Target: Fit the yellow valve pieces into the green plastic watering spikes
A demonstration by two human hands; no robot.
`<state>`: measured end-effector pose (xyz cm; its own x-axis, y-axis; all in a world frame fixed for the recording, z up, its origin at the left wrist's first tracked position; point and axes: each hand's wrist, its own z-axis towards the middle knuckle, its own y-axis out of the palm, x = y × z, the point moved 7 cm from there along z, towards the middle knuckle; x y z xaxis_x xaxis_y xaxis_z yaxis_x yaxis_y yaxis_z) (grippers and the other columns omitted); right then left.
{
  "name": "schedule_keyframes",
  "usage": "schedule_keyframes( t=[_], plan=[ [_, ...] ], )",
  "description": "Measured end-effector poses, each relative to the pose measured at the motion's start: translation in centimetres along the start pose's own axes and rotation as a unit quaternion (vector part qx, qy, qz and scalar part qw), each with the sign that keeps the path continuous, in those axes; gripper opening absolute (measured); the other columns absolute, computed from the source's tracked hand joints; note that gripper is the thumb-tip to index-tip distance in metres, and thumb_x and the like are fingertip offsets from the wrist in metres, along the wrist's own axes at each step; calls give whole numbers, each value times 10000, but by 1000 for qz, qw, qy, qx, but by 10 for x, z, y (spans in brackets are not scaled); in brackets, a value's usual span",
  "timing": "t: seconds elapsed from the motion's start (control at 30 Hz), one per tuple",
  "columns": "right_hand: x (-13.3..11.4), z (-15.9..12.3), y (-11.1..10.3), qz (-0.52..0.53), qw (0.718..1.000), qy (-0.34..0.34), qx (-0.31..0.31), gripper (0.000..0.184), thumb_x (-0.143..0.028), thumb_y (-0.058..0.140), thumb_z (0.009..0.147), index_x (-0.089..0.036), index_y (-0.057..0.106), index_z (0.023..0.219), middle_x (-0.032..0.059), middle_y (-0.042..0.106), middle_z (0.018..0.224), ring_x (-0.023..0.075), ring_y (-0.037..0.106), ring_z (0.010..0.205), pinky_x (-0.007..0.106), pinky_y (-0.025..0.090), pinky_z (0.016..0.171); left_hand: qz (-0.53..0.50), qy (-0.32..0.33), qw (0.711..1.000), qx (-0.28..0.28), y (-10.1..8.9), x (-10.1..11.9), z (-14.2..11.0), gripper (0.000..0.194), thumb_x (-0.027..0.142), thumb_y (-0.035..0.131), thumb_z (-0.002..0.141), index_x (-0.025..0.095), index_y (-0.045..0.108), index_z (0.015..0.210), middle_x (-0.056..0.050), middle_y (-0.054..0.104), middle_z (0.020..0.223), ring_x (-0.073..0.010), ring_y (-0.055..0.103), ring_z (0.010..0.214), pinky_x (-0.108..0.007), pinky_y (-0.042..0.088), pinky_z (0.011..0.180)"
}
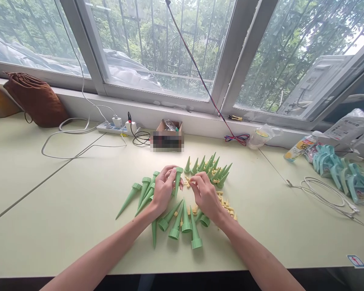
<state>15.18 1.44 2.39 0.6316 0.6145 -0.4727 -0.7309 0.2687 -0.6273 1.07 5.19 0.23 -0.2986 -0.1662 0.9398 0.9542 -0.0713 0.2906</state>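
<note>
My left hand [163, 189] is closed round a green plastic cone spike [178, 180], holding it with its wide end up. My right hand [205, 195] pinches a small yellow plastic piece [190, 182] just right of that spike. Several more green spikes [182, 222] lie on the pale green table [63, 210] under and left of my hands. Another group of green cones [210, 167] stands upright behind my right hand. Small yellow pieces [227, 206] are scattered to the right of my right wrist.
A small cardboard box [168, 135] sits behind the cones by the window sill. A white power strip [115, 127] with cables lies at the back left, beside a brown bag [36, 99]. Teal plastic clips [342, 169], a white cable [324, 194] and packets lie at the right.
</note>
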Motion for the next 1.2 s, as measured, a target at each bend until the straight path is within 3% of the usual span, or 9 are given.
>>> schedule_keyframes(
  t=[0.47,0.67,0.87,1.2],
  plan=[
    [-2,-1,5,11,1000,-8,-26,165,-217,371,1030,-190,531,1007,68,602,898,173,584,794,275,498,692,33,0,999,-13,4,3,-3,263,444,543,930,206,604,1024,8,599,678,-122,539,509,-273,479,525],
    [-2,-1,7,-8,999,-12,-33,168,-204,374,1027,-187,535,983,69,609,894,178,585,808,276,495,701,35,-3,999,-13,3,2,-4,245,430,601,899,200,615,980,9,572,730,-96,515,496,-245,446,483],
    [-1,-1,8,-24,999,-12,-37,175,-192,387,1022,-178,552,964,70,619,884,178,587,798,274,498,699,87,12,996,8,-2,3,-4,254,437,633,871,196,640,951,-3,598,783,-84,489,510,-229,436,483],
    [0,-2,5,26,999,-15,-16,169,-186,404,1021,-173,572,1021,83,643,927,185,624,834,297,528,733,140,15,990,25,-1,16,-8,249,417,655,858,183,670,943,37,514,628,-74,373,488,-208,341,478]
  ],
)
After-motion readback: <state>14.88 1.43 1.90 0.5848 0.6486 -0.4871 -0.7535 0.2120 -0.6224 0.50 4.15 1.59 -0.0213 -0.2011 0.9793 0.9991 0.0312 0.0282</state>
